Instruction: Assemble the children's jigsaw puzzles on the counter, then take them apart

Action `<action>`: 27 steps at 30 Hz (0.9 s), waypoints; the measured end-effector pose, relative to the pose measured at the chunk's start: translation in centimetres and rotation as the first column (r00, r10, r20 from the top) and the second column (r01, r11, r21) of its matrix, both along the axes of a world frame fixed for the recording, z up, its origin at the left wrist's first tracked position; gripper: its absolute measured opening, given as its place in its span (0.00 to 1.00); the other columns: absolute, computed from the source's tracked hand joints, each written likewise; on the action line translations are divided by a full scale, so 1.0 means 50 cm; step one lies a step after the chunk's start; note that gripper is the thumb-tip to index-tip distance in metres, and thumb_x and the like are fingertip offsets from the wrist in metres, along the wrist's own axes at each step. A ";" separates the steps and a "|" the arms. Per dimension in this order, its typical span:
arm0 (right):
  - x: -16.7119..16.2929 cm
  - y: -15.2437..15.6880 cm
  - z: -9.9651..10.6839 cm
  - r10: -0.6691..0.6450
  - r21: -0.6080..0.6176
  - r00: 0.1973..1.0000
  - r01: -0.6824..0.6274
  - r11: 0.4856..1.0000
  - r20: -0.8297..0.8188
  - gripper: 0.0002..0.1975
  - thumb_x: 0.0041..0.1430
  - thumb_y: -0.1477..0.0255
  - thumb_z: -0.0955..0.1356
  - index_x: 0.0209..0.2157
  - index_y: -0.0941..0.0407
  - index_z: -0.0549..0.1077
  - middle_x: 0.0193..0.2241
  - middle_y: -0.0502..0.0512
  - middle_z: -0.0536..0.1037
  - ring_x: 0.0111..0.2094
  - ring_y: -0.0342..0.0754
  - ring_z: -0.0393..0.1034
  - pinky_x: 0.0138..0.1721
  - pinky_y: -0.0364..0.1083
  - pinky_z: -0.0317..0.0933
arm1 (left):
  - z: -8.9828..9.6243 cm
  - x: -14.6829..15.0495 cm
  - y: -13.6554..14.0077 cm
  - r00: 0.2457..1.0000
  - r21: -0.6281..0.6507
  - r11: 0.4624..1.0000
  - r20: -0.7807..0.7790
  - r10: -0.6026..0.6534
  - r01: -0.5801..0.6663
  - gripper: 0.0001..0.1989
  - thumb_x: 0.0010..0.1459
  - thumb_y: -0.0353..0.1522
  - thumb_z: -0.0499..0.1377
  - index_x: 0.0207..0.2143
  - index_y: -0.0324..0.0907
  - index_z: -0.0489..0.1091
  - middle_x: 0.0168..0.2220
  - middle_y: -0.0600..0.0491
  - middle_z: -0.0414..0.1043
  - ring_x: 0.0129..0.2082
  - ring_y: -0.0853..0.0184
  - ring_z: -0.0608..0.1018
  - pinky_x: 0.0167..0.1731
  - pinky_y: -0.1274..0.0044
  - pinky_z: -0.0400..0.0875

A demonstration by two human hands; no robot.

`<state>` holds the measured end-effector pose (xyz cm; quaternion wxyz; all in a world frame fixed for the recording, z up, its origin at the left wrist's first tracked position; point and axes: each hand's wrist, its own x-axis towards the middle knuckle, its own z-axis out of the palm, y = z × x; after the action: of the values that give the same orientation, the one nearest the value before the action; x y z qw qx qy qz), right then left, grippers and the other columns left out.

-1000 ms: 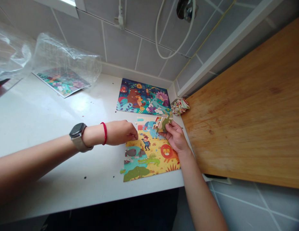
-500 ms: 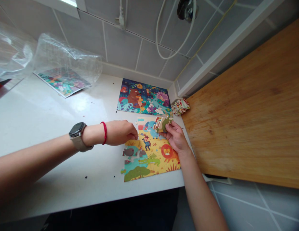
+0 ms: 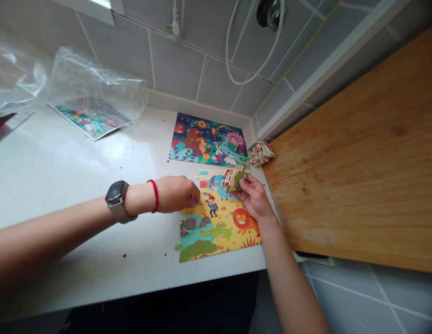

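A jigsaw puzzle [image 3: 226,241] with a lion, a crocodile and an elephant lies on the white counter, partly put together, its left edge uneven. My left hand [image 3: 177,194] is at that left edge, above the hippo part, with its fingers curled downward and pressed together. Whatever its fingertips hold is hidden. Over the puzzle's upper right, my right hand [image 3: 254,197] grips a small stack of puzzle pieces [image 3: 235,179] between thumb and fingers. The stack covers part of the elephant.
Behind lies a finished dark forest puzzle [image 3: 209,141]. A pile of puzzle pieces [image 3: 261,154] stands in the corner by a wooden board [image 3: 355,157]. A clear plastic bag [image 3: 93,76] partly covers a picture card [image 3: 93,121] at the back left. A white cable hangs on the tiled wall.
The hippo piece, askew and raised before, now sits flush with its neighbours. My left hand has shifted slightly right. The right hand still grips the stack in the same place.
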<state>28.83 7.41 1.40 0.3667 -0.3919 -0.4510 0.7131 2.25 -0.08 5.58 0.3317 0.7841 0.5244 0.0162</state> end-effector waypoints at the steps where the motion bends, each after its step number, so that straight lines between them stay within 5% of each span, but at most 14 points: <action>1: 0.000 0.000 0.000 0.001 0.004 1.000 -0.001 1.000 0.000 0.17 0.51 0.66 0.79 0.41 0.52 0.77 0.40 0.51 0.83 0.36 0.48 0.80 0.36 0.46 0.78 | 0.000 0.001 -0.001 1.000 0.006 1.000 -0.011 0.005 -0.005 0.12 0.58 0.34 0.61 0.42 0.50 0.82 0.39 0.51 0.83 0.36 0.62 0.81 0.35 0.76 0.70; 10: 0.000 0.000 -0.001 0.008 0.004 1.000 -0.008 1.000 -0.003 0.16 0.51 0.66 0.79 0.41 0.51 0.77 0.40 0.50 0.83 0.37 0.47 0.79 0.36 0.46 0.79 | -0.003 0.027 -0.020 0.995 0.075 0.997 -0.103 0.014 -0.006 0.16 0.57 0.43 0.64 0.44 0.45 0.76 0.44 0.48 0.78 0.38 0.58 0.80 0.31 0.73 0.67; 27: -0.003 -0.001 -0.001 -0.008 -0.016 1.000 0.008 1.000 -0.024 0.18 0.49 0.67 0.80 0.41 0.52 0.78 0.39 0.49 0.83 0.35 0.46 0.80 0.35 0.44 0.79 | -0.020 0.040 -0.026 0.987 0.107 0.991 -0.133 0.094 -0.080 0.13 0.57 0.45 0.64 0.36 0.45 0.73 0.39 0.49 0.77 0.36 0.60 0.78 0.27 0.75 0.62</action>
<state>28.70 7.38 1.35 0.3719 -0.3882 -0.4395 0.7197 4.25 -1.39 4.59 0.2534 0.7753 0.5785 0.0029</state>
